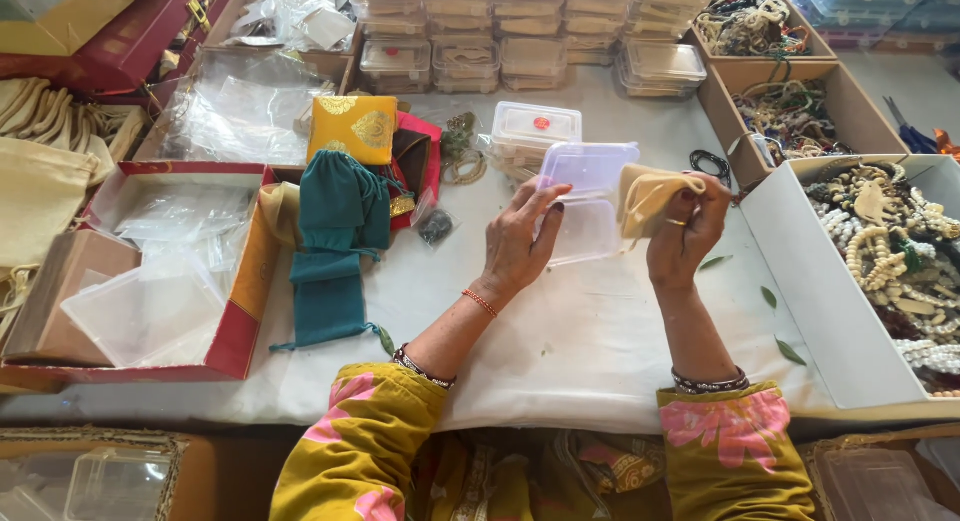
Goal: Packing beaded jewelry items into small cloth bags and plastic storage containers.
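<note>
Holding the open clear plastic hinged box [585, 196] above the bench [590, 331], left hand [520, 243] has its fingers gripping the box's side. Right hand [683, 239] pinches a cream cloth pouch [648, 199] at the rim, so it's not inside yet and the lid's not closed.

Two hands [520, 246] [685, 243], one open clear box [585, 196], two teal pouches [340, 206] [325, 296].

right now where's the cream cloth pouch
In the head view, the cream cloth pouch is right of centre, pinched in the right hand, directly beside the open clear plastic box that the left hand holds.
</note>
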